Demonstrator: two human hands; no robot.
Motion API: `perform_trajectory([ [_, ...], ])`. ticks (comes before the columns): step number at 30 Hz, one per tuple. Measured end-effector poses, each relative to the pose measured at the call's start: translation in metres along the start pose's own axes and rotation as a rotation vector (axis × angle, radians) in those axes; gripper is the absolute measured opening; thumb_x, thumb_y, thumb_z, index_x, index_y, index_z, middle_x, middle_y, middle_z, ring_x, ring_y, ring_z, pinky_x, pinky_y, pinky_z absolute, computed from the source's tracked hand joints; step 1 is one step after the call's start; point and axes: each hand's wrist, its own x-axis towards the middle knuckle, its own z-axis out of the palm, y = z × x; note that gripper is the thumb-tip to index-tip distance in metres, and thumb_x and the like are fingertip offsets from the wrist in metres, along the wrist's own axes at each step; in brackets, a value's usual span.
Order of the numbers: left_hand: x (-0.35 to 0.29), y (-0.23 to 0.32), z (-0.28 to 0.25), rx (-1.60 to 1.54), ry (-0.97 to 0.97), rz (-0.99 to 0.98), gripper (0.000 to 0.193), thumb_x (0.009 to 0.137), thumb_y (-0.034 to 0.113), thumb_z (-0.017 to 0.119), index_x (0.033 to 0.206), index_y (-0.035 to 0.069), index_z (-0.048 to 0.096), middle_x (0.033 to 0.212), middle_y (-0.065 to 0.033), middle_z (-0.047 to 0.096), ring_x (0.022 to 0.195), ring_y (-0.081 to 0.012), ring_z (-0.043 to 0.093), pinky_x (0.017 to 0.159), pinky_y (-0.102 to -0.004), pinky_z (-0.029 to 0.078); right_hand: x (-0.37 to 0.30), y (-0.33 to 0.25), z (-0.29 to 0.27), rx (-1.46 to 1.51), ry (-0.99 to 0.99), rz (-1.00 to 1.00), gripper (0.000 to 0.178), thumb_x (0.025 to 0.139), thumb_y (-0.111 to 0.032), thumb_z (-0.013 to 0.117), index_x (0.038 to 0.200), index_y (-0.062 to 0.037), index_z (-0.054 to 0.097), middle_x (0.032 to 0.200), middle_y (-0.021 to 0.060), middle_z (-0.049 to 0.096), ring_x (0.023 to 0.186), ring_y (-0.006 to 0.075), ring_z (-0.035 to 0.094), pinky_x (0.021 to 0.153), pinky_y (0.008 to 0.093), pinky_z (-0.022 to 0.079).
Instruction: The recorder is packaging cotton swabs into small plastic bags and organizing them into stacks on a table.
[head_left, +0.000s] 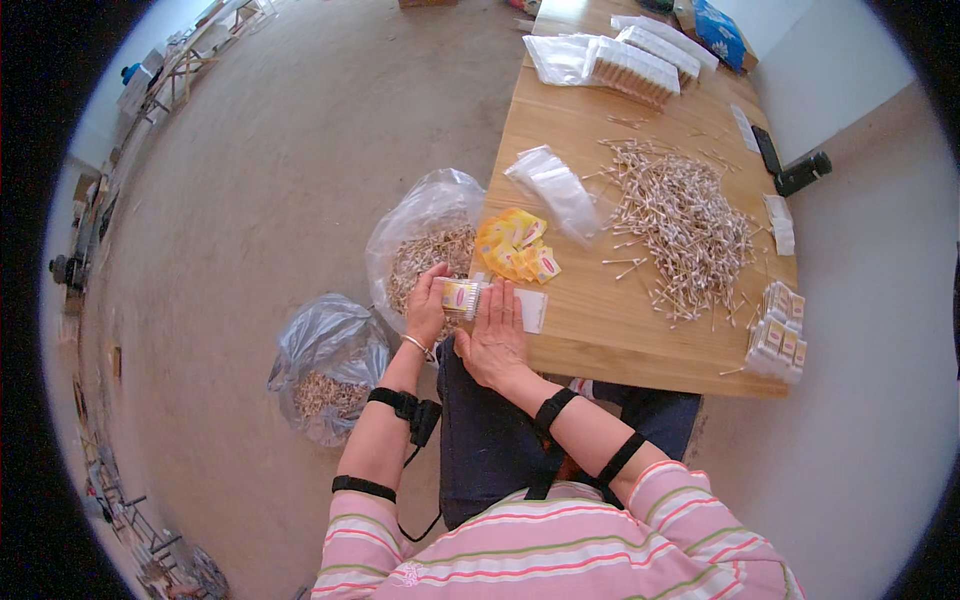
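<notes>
"What's here?"
"A light brown wooden table [570,130] on a grey-brown floor [280,140]."
"And the hands?"
"The left hand [426,314] grips a clear, yellow-labelled cotton swab pack [460,297] at the table's edge. The right hand [496,338] lies flat beside it."

Table [560,120] upper right of frame, beside wall [850,300]. On it, right of centre: heap of cotton swabs [680,225]. Left of heap: plastic sleeves [557,192]; below those, by left table edge, spread of cards [520,240]. Behind heap, toward top: bagged swab bundles [632,70]. Right of heap, on wall side: unidentified device [803,174]. At lower right table corner: pile of swab packets [775,340]. At frame centre, below cards: swab packet [460,297] between left hand [425,308] and right hand [495,335]. On floor [250,180], left of table: two plastic bags [384,240], loose swabs inside both.
</notes>
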Motion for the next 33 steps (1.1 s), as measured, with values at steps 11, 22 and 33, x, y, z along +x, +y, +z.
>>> perform_trajectory([
  [11, -0.006, 0.027, -0.001, -0.084, -0.011, -0.040, 0.039, 0.099, 0.020, 0.038, 0.131, 0.000, 0.043, 0.129, -0.0152, 0.051, 0.119, -0.0215, 0.048, 0.100, -0.0304, 0.037, 0.021, 0.019, -0.006, 0.722, 0.346, 0.035, 0.050, 0.088, -0.017, 0.042, 0.131, 0.0063, 0.032, 0.138, 0.0262, 0.030, 0.132, 0.0397, 0.025, 0.111, 0.0435, 0.017],
  [22, -0.006, 0.024, -0.002, -0.129, -0.099, -0.035, 0.048, 0.100, 0.036, 0.031, 0.134, 0.004, 0.042, 0.133, -0.0131, 0.048, 0.125, -0.0209, 0.043, 0.105, -0.0305, 0.031, 0.034, 0.000, 0.013, 0.953, 0.357, 0.098, 0.041, 0.090, -0.017, 0.040, 0.125, 0.0043, 0.039, 0.139, 0.0229, 0.033, 0.134, 0.0359, 0.025, 0.111, 0.0407, 0.016],
  [33, -0.003, 0.016, 0.001, -0.107, -0.103, 0.042, 0.053, 0.100, 0.040, 0.029, 0.135, 0.002, 0.039, 0.132, -0.0166, 0.047, 0.125, -0.0231, 0.043, 0.105, -0.0317, 0.030, 0.045, -0.024, 0.018, 0.864, 0.372, 0.029, 0.039, 0.091, -0.018, 0.040, 0.123, 0.0044, 0.040, 0.137, 0.0234, 0.034, 0.133, 0.0372, 0.025, 0.110, 0.0428, 0.018],
])
